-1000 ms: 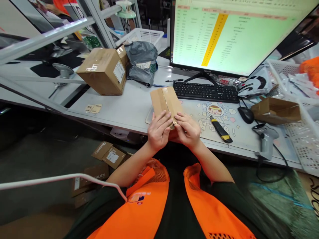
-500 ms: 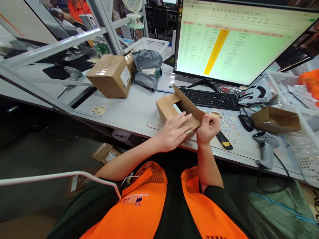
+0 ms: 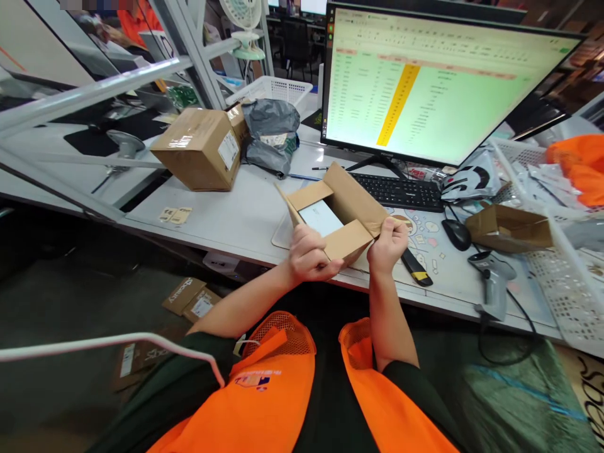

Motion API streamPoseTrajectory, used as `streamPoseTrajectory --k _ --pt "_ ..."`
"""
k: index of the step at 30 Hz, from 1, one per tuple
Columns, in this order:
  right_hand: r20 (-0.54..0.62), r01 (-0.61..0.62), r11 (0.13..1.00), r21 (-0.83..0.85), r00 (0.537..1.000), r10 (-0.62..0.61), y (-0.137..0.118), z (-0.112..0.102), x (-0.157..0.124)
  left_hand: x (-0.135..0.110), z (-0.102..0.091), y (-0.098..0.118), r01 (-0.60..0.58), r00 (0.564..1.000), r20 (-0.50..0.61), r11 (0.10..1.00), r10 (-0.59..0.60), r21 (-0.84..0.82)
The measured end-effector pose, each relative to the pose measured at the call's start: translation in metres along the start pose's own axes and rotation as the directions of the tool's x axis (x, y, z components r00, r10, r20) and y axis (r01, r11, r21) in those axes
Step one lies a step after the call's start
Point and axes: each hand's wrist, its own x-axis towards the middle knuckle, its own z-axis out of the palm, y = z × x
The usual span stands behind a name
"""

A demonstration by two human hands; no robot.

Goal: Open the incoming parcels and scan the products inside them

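Between my hands is a small cardboard box with its top flaps raised, at the front edge of the desk. Inside lies a pale, flat-topped item, partly covered by the end flaps. My left hand is closed at the near left corner of the box, its fingers curled on the flap there. My right hand pinches the corner of the long right flap. Just right of that hand, a black and yellow utility knife lies on the desk mat.
A taped carton and a grey plastic parcel stand at the back left. Behind the box are a keyboard and a monitor. To the right lie a mouse, an open carton and a barcode scanner.
The left flap has swung open, showing the pale item inside. My left hand has gone from lying flat across the top to gripping the left side. My right hand keeps its flap.
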Motion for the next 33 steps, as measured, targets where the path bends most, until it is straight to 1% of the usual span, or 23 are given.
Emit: streamPoseTrajectory --k 3,6,8,10,11,12,13,14,16,17,18,19,20,22,24,25,26,27,29,30,31,32,33 --pt "0.043 -0.127 0.985 0.120 0.991 0.123 0.019 0.003 -0.001 -0.034 -0.017 0.022 0.173 0.985 -0.028 0.984 -0.172 0.049" --pt "0.081 -0.165 0.975 0.151 0.985 0.154 0.025 -0.001 0.005 -0.036 -0.038 0.030 0.390 0.920 0.047 0.921 -0.390 -0.001" --pt "0.071 -0.021 0.998 0.065 0.997 0.016 0.012 -0.011 0.011 -0.014 -0.052 0.017 0.554 0.817 0.188 0.832 -0.545 0.004" --pt "0.081 0.257 0.963 -0.082 0.965 -0.250 -0.016 -0.022 0.016 0.021 -0.060 -0.012 0.638 0.662 0.382 0.752 -0.645 0.163" --pt "0.124 0.405 0.906 -0.122 0.912 -0.391 -0.033 -0.026 0.016 0.040 -0.060 -0.030 0.595 0.602 0.478 0.759 -0.639 0.265" --pt "0.217 0.534 0.838 -0.113 0.836 -0.504 -0.051 -0.028 0.015 0.056 -0.059 -0.050 0.507 0.554 0.552 0.778 -0.623 0.370" --pt "0.352 0.632 0.773 -0.057 0.737 -0.576 -0.067 -0.027 0.013 0.071 -0.055 -0.070 0.419 0.490 0.605 0.778 -0.628 0.469" --pt "0.503 0.687 0.726 0.023 0.620 -0.602 -0.081 -0.024 0.009 0.082 -0.050 -0.089 0.342 0.395 0.652 0.763 -0.647 0.549" --pt "0.761 0.714 0.691 0.110 0.387 -0.521 -0.098 -0.012 0.000 0.096 -0.039 -0.118 0.250 0.160 0.728 0.741 -0.666 0.623" --pt "0.838 0.726 0.682 0.085 0.318 -0.443 -0.100 -0.004 -0.004 0.099 -0.035 -0.128 0.238 0.064 0.754 0.743 -0.654 0.625" --pt "0.877 0.744 0.668 0.036 0.296 -0.378 -0.098 0.002 -0.007 0.101 -0.034 -0.136 0.248 0.005 0.775 0.751 -0.632 0.612" --pt "0.885 0.757 0.654 -0.011 0.312 -0.345 -0.093 0.006 -0.008 0.100 -0.035 -0.142 0.277 -0.010 0.792 0.759 -0.610 0.589" --pt "0.874 0.762 0.647 -0.040 0.341 -0.347 -0.085 0.007 -0.008 0.099 -0.040 -0.148 0.324 0.006 0.801 0.759 -0.599 0.565" --pt "0.786 0.765 0.643 -0.025 0.413 -0.461 -0.067 0.000 -0.008 0.092 -0.055 -0.159 0.467 0.035 0.793 0.711 -0.609 0.525" --pt "0.608 0.786 0.619 0.003 0.490 -0.625 -0.047 -0.019 -0.012 0.084 -0.072 -0.169 0.605 -0.011 0.772 0.610 -0.636 0.512" --pt "0.507 0.795 0.606 -0.007 0.526 -0.683 -0.038 -0.030 -0.017 0.082 -0.079 -0.172 0.633 -0.040 0.759 0.572 -0.649 0.522" --pt "0.415 0.797 0.603 -0.029 0.558 -0.718 -0.028 -0.041 -0.025 0.083 -0.084 -0.173 0.626 -0.040 0.744 0.563 -0.667 0.539" --pt "0.345 0.790 0.611 -0.060 0.590 -0.729 -0.018 -0.052 -0.034 0.086 -0.086 -0.170 0.588 0.006 0.730 0.593 -0.684 0.551" --pt "0.271 0.748 0.651 -0.128 0.658 -0.703 0.002 -0.069 -0.057 0.098 -0.083 -0.156 0.448 0.189 0.733 0.722 -0.653 0.528" --pt "0.247 0.718 0.679 -0.155 0.693 -0.677 0.012 -0.074 -0.068 0.105 -0.077 -0.146 0.371 0.268 0.767 0.797 -0.583 0.476" --pt "0.243 0.681 0.710 -0.179 0.730 -0.639 0.022 -0.078 -0.077 0.111 -0.069 -0.134 0.311 0.305 0.821 0.865 -0.482 0.392" --pt "0.260 0.637 0.744 -0.202 0.767 -0.586 0.031 -0.080 -0.085 0.115 -0.060 -0.123 0.279 0.294 0.886 0.919 -0.358 0.279" --pt "0.301 0.588 0.777 -0.225 0.800 -0.519 0.038 -0.081 -0.090 0.116 -0.050 -0.113 0.274 0.249 0.942 0.949 -0.225 0.155"
